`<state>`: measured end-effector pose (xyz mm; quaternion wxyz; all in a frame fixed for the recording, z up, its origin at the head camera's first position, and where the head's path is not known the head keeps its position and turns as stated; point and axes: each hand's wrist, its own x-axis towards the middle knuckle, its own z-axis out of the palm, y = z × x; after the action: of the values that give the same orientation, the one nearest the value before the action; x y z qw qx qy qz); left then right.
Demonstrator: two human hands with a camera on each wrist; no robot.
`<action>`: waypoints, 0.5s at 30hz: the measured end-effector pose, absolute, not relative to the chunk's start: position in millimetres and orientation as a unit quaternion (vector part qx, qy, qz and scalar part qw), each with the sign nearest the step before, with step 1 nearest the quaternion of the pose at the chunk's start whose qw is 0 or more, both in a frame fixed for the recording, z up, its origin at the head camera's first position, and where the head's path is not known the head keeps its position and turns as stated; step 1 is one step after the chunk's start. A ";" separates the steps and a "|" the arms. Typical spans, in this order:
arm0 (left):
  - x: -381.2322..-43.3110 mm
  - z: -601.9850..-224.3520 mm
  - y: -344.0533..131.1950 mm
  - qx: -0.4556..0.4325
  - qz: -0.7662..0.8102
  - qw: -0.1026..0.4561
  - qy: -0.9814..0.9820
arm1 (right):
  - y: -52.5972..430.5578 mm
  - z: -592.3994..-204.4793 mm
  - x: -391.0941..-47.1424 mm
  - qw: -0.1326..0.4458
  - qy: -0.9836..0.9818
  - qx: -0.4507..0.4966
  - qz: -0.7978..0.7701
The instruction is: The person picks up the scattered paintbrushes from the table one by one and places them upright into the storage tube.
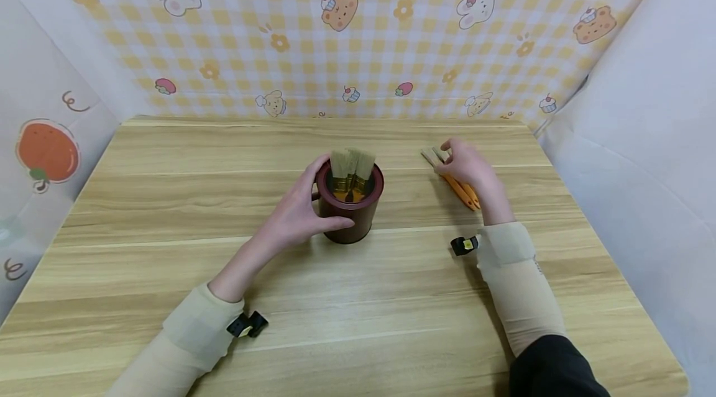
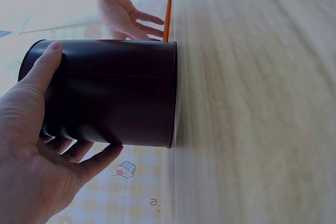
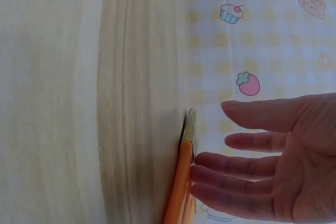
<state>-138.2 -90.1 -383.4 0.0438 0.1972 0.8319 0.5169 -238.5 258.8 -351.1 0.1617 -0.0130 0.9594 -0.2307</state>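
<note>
A dark reddish-brown cylindrical holder (image 1: 362, 220) stands upright near the middle of the table. Several flat paintbrushes (image 1: 351, 166) are in it, bristles up. My left hand (image 1: 292, 214) holds the holder from its left side, thumb across the near wall and fingers round the far side, as the left wrist view shows on the dark wall (image 2: 115, 95). To the right, orange-handled paintbrushes (image 1: 462, 191) lie on the table, bristles pointing away. Over them is my right hand (image 1: 471, 172). In the right wrist view its fingers (image 3: 239, 165) are extended beside the orange handles (image 3: 179, 184), with no grip visible.
The wood-grain table (image 1: 347, 322) runs back to a yellow checked cloth (image 1: 380, 55) with cartoon prints. White sheets hang at the left and right sides. A small black camera mount (image 1: 464, 245) sits at my right wrist, another (image 1: 247, 325) at my left.
</note>
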 end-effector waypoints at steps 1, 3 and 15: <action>-138.2 -383.4 -90.0 0.198 0.517 0.043 0.832 | 259.2 -351.9 -238.9 0.164 0.960 -0.015 -0.225; -138.3 -383.4 -90.1 0.198 0.517 0.042 0.832 | 259.8 -353.4 -239.6 0.167 0.962 -0.023 -0.214; -138.8 -383.3 -90.0 0.201 0.514 0.038 0.833 | 256.0 -363.7 -240.7 0.183 0.960 -0.044 -0.207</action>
<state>-138.8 -90.0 -383.3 0.0381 0.2014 0.8330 0.5139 -240.7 256.0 -363.7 0.1831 -0.0437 0.9601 -0.2068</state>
